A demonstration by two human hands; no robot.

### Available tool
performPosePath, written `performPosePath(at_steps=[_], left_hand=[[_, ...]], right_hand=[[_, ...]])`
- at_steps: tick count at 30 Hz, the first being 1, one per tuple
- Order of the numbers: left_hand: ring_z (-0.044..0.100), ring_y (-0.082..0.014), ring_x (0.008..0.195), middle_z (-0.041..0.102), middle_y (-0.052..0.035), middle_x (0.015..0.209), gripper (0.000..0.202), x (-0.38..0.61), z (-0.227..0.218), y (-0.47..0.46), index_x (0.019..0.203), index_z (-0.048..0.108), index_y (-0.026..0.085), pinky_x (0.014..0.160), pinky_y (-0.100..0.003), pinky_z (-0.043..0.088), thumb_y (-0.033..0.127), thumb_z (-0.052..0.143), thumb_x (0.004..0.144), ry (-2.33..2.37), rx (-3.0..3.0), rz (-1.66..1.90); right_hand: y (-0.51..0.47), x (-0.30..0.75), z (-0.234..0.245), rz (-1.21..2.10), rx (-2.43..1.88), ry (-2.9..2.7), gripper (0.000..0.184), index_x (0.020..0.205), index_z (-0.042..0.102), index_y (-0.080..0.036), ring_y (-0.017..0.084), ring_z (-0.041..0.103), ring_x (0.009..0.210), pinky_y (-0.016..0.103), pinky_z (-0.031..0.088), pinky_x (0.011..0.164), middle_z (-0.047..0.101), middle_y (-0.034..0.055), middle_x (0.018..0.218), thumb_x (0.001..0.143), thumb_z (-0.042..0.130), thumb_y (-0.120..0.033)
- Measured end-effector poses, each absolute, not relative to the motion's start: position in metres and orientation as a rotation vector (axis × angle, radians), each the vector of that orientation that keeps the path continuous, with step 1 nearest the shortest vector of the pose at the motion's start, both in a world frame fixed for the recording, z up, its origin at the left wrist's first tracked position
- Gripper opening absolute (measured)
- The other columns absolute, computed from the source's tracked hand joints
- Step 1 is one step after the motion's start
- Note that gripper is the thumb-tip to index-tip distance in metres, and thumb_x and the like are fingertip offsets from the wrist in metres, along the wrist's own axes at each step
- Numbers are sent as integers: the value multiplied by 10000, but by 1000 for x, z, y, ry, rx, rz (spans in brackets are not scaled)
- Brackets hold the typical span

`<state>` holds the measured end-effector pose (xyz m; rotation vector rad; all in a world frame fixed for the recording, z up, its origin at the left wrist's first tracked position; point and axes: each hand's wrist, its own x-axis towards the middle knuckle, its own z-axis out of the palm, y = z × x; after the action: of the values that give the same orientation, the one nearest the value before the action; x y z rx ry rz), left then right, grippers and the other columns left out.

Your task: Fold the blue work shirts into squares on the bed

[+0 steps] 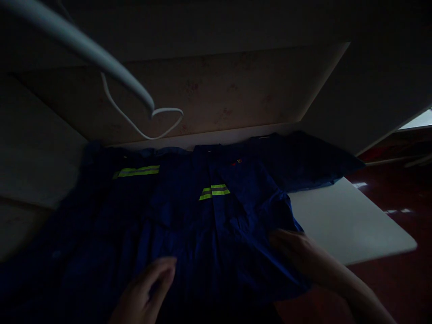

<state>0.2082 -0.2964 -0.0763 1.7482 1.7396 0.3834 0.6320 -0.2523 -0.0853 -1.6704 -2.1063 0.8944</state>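
Soft, light, limp jacket (202, 216), spread over the surface (344, 220); best pinched at shoulders or hem. Left grip (145, 292) half-open over jacket's near edge, empty; right grip (293, 252) on jacket's right edge, closure unclear.

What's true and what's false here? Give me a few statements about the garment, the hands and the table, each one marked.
1. The blue garment has yellow-green reflective stripes. True.
2. The garment lies on the red floor. False: it is spread on a white table, and the red floor is beside it.
3. The right hand touches the garment's right edge. True.
4. The left hand holds scissors. False: it holds nothing, its fingers loosely curled over the cloth.
5. A white cable loops above the garment's far side. True.
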Motion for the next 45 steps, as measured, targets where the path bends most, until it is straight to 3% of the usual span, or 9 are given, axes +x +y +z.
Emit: performPosePath(at_steps=[3,6,13,18,21,24,29,37,45], left_hand=[[565,-240,1261,595,-106,1383,464,227,-92,-213,1235,641,199,1082,-397,455,476,384,964,1891,2114,718],[403,-335,1399,434,-176,1518,552,239,-123,-162,1366,557,128,1157,-563,299,455,349,972,2056,2318,353],[122,-490,1464,163,-112,1642,758,240,-149,-160,1508,323,403,1077,-772,142,768,354,845,2026,2248,-45],[203,-444,1463,222,-62,1627,607,242,-134,-182,1458,421,418,1087,-765,181,673,344,913,1820,2347,-39],[357,-318,1431,382,-129,1550,592,246,-141,-209,1494,396,212,1148,-638,274,507,296,990,1822,2426,53],[460,-304,1366,466,-186,1481,574,249,-155,-233,1420,482,76,1118,-546,396,431,332,994,1960,2454,112],[487,-286,1345,490,-150,1468,511,249,-170,-249,1372,542,94,1084,-493,459,384,358,993,2003,2527,172],[477,-271,1354,480,-132,1479,506,246,-172,-250,1385,534,128,1111,-478,435,398,367,991,1989,2490,228],[611,-265,1213,641,-70,1330,416,254,-128,-232,1253,657,215,1058,-501,488,406,411,977,1884,2436,242]], right_hand=[[-173,560,-80,506,-1482,-2221,381,1170,669,-219,223,606,1149,392,468,1025,661,102,1244,1003,373,-391],[-118,525,-106,171,-1780,-2118,455,1362,556,-185,287,392,1385,566,244,1161,480,123,1483,1015,344,-389],[-100,527,-156,134,-1865,-2368,696,1527,343,-210,357,144,1487,747,-26,1101,237,104,1615,984,233,-630],[-111,501,-133,134,-1779,-2354,595,1519,360,-217,360,169,1483,757,-29,1094,236,110,1614,1020,234,-516],[-118,456,-122,169,-1411,-2444,531,1507,383,-233,290,208,1482,646,72,1172,273,78,1605,1038,236,-433],[-115,416,-128,222,-902,-2677,496,1473,433,-283,226,256,1470,535,169,1200,322,10,1589,1042,254,-451],[-86,415,-151,219,-713,-2893,480,1451,449,-334,222,337,1436,558,139,1197,379,-18,1559,1036,276,-501],[-46,453,-154,196,-1221,-2814,539,1513,358,-270,263,268,1466,604,136,1184,310,25,1591,1034,230,-483],[0,465,-109,160,-1342,-2469,511,1419,497,-162,197,474,1329,361,309,1155,516,81,1462,1035,244,-387]])
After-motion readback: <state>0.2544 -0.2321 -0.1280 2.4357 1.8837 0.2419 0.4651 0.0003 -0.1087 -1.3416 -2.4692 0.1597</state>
